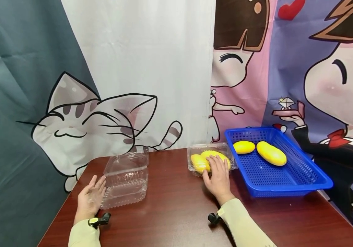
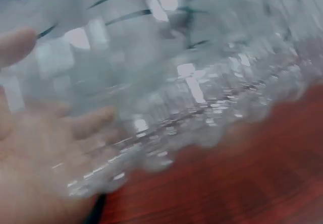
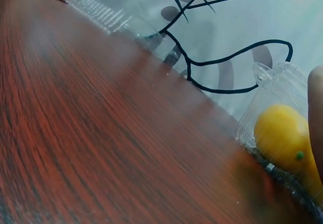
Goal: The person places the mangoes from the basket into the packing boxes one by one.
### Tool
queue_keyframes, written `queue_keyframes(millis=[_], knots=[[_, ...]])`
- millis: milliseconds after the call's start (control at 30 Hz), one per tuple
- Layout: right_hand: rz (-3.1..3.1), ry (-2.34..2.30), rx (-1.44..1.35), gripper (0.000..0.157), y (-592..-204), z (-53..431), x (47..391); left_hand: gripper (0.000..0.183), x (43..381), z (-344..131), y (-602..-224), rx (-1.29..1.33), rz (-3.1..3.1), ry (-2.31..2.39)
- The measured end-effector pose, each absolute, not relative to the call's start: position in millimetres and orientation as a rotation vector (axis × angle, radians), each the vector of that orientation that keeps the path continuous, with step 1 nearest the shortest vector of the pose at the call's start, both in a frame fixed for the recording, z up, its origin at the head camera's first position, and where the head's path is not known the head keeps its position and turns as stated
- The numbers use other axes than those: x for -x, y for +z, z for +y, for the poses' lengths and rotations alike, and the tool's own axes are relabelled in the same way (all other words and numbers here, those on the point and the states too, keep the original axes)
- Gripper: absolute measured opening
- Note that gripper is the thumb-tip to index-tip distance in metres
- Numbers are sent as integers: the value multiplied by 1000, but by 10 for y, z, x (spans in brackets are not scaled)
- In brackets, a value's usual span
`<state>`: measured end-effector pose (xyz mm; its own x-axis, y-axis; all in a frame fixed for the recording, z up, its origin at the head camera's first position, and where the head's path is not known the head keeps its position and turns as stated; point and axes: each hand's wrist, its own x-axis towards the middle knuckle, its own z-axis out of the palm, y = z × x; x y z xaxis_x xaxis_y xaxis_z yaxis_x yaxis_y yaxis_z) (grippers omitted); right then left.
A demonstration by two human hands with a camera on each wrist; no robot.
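1. Laying the right hand, right of centre in the head view, over the filled clear box, with fingers nearly straight, clasping nothing.
2. Seeing two yellow fruits inside that box, beneath the fingers (being unable to tell whether the lid comes between).
3. Spreading the left hand, at lower left, beside the second clear box, with fingers loosely extended and gripping nothing (touching or just beside, being unable to tell which).
4. Finding that second box left of centre, with lid raised at the back, and blurred in the left wrist view.
5. Noting the blue basket at right, with two loose fruits inside.
6. Viewing the red-brown table below, the printed curtain above.
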<state>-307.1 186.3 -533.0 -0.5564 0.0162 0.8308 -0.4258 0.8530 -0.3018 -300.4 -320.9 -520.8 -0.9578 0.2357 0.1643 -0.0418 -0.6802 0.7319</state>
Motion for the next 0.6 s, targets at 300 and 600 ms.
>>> queue_keyframes(millis=[300, 600], knots=[[-2093, 596, -303, 46, -5331, 1839, 3078, 74, 3086, -2881, -5320, -411, 1584, 2649], [-2059, 607, -316, 45, -5311, 1835, 3061, 79, 3218, -2341, -5437, -581, 1901, 2549]])
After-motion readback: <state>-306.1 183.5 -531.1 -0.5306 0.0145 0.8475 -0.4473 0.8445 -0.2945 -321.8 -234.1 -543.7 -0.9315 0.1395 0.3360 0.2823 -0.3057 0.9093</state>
